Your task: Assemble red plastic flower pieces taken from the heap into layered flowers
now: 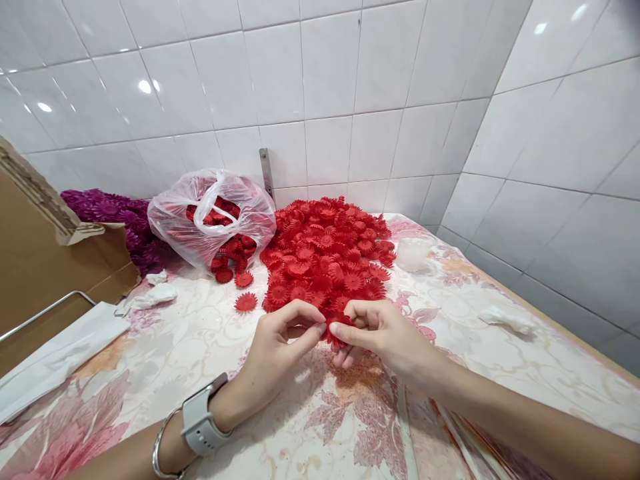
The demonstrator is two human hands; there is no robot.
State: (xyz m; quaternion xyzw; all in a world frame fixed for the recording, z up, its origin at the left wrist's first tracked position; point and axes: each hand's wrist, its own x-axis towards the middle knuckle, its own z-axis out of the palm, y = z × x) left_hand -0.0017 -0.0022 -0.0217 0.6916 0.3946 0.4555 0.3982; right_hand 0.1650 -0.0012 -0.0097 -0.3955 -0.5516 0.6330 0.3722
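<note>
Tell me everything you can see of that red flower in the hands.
The red flower shows a jagged edge of petals and looks like fabric or thin plastic. The right hand grips it, thumb on top; the left hand has fingertips at its edge, but whether they pinch it is unclear. It is held over the patterned tablecloth, by the heap of red flowers. Fingers hide much of it.
</note>
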